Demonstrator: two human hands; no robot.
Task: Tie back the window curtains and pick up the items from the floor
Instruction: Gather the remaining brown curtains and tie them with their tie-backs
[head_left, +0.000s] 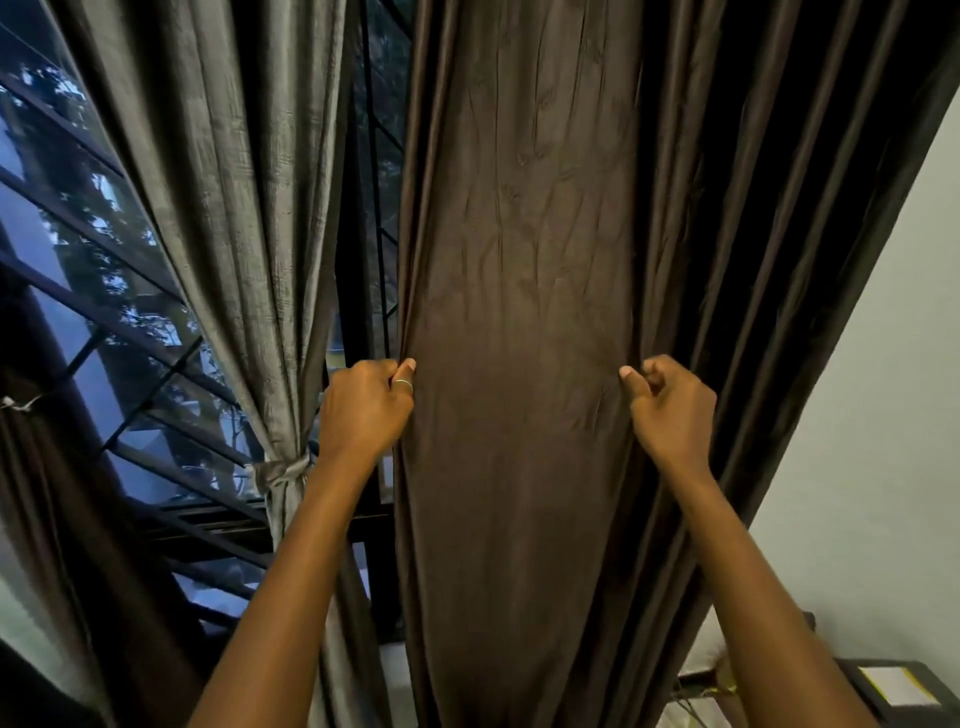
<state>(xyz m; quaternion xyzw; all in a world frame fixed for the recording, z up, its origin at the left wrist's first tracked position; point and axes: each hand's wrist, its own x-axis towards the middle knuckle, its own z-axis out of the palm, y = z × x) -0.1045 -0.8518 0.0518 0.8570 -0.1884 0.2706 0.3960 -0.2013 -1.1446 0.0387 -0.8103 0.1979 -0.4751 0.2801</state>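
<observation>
Grip-wise: left grip (366, 410) and right grip (670, 410) both pinch folds of the dark brown curtain (519, 260) mid-frame, grey curtain (234, 208) at left sits tied back.

**Little room ahead, one narrow slot**

The brown curtain (519, 312) hangs spread across the middle and bars the way ahead. Between its left edge and the tied grey curtain (234, 182) a narrow slot lies open, but the grille (371, 218) closes it off behind. Right of the brown folds the wall (883, 364) stands near.
</observation>
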